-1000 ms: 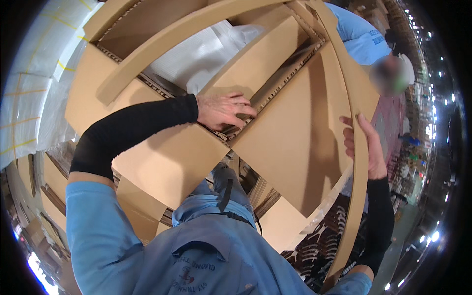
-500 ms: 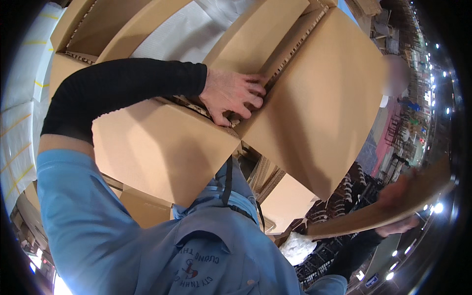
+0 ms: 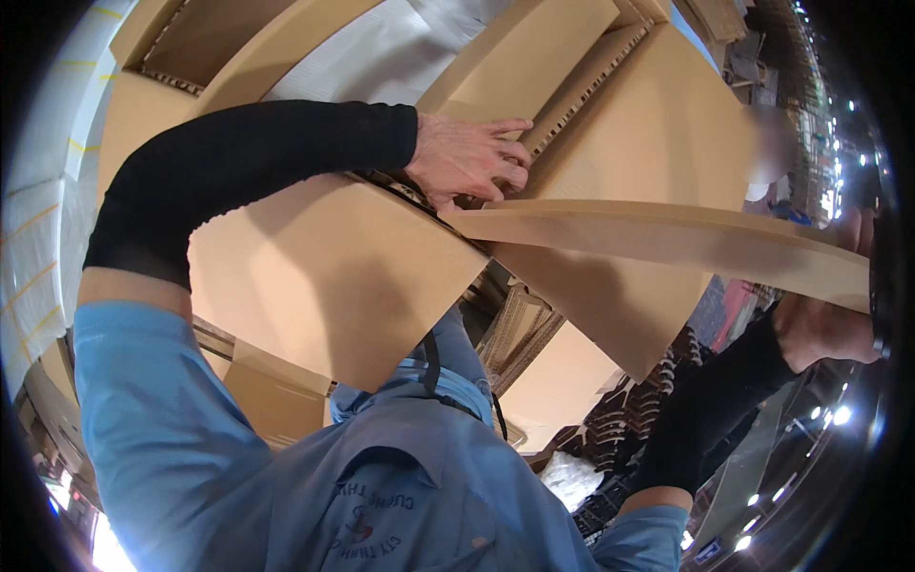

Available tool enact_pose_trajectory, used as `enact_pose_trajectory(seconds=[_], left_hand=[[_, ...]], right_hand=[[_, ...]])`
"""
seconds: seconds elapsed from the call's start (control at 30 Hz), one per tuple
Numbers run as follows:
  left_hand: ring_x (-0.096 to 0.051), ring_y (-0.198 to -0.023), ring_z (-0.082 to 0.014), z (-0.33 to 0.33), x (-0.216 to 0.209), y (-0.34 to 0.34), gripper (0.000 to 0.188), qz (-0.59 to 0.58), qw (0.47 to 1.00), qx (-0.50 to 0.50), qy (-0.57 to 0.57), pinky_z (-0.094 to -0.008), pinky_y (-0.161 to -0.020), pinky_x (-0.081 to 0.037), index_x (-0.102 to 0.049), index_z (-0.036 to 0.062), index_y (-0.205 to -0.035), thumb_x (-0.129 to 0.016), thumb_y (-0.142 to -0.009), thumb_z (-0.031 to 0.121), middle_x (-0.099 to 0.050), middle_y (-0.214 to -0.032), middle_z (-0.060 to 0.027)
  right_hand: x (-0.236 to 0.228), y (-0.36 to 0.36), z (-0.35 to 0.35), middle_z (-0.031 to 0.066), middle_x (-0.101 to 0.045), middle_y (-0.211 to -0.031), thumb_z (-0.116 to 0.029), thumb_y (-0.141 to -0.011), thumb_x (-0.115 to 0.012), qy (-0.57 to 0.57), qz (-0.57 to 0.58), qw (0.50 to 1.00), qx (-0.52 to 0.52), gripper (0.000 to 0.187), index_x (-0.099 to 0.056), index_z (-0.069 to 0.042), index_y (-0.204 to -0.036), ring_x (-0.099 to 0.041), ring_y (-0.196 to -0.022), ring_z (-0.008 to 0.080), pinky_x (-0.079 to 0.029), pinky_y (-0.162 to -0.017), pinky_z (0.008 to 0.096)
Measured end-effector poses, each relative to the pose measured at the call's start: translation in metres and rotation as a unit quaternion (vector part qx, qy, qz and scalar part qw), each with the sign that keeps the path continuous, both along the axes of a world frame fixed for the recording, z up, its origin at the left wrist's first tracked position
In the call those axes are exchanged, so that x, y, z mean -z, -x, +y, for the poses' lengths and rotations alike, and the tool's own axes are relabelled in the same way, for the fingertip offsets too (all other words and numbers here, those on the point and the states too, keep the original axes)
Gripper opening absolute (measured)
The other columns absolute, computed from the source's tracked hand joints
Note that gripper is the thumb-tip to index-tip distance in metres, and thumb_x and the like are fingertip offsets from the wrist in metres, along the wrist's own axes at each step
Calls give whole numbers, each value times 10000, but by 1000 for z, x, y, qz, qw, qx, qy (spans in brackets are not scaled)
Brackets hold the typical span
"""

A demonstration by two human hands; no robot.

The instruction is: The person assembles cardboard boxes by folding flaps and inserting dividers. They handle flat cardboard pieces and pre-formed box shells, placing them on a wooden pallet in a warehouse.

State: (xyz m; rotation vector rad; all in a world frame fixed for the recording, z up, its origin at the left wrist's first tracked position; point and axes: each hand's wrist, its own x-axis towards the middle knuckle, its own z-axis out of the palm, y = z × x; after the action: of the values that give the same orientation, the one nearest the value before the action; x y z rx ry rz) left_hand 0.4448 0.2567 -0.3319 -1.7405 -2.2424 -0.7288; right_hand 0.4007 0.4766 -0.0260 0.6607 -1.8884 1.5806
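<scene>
A large brown cardboard box (image 3: pixel 315 272) stands in front of me with its flaps folded outward. My left hand (image 3: pixel 474 162) reaches across it to the near inner corner, fingers bent over the cardboard there; what they grip is hidden. In my right hand (image 3: pixel 824 329), at far right, is one end of a long, bowed cardboard strip (image 3: pixel 658 236). The strip's other end lies by my left thumb, above the right flap (image 3: pixel 648 133). Inside the box, cardboard inserts (image 3: pixel 519 71) run along the walls beside a whitish wrapped surface (image 3: pixel 381 52).
Folded cardboard (image 3: pixel 519 329) lies below the box beside my body. White wrapped goods with yellow bands (image 3: pixel 38 229) stand on the left. Dark stacked parts (image 3: pixel 620 419) and a clear plastic bundle (image 3: pixel 572 477) are at lower right. A blurred person (image 3: pixel 770 143) is farther off right.
My right hand has raised the cardboard strip from the lower right and swung its free end to the box corner. My left hand has shifted slightly up and right, its index finger straighter.
</scene>
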Motion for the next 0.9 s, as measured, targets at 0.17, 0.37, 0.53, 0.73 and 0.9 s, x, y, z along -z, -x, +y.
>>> enact_pose_trajectory(seconds=[0.17, 0.37, 0.53, 0.73, 0.9], left_hand=[[-464, -1256, -280, -1, -2, -3, 240, -7, 1000, 3, 14, -663, -1205, -153, -695, 152, -854, -713, -718, 348, -549, -1095, -19], [-469, -1252, -258, -8, 1, -6, 220, -16, 1000, -4, 14, -663, -1184, -160, -706, 155, -783, -719, -738, 370, -543, -1093, -8], [-472, -1245, -238, -2, 2, -7, 261, -12, 1000, -6, 13, -654, -1161, -177, -702, 148, -700, -695, -756, 402, -540, -1097, -3], [-468, -1264, -251, -4, 6, -11, 270, -4, 1000, -8, 15, -662, -1151, -214, -726, 143, -741, -687, -790, 406, -549, -1125, -19], [-471, -1262, -291, -1, 8, -15, 278, 18, 1000, -11, 17, -627, -1120, -295, -733, 140, -799, -714, -795, 418, -576, -1157, -29]], right_hand=[[-29, 52, 84, 287, -554, -1160, -441, -952, -414, -41, -214, 855, -471, 667, -519, 152, -1239, -545, -1135, 387, -475, -1031, 477], [-39, -29, -12, 18, -579, -990, -508, -844, -725, -43, -68, 997, 0, 461, -546, -171, -1103, -626, -914, 186, -549, -639, 454], [-30, -43, -29, 369, -496, -1378, -554, -968, -369, -28, -117, 989, 84, 803, -464, 119, -1396, -506, -1306, 439, -452, -1073, 508], [51, -21, -20, 2, -552, -1015, -537, -798, -800, -12, -242, 914, -325, 610, -426, -206, -1148, -448, -743, 146, -380, -690, 347], [126, -108, 34, -32, -465, -858, -392, -839, -784, -73, -157, 921, -349, 461, -379, -181, -899, -492, -783, 166, -427, -708, 369]])
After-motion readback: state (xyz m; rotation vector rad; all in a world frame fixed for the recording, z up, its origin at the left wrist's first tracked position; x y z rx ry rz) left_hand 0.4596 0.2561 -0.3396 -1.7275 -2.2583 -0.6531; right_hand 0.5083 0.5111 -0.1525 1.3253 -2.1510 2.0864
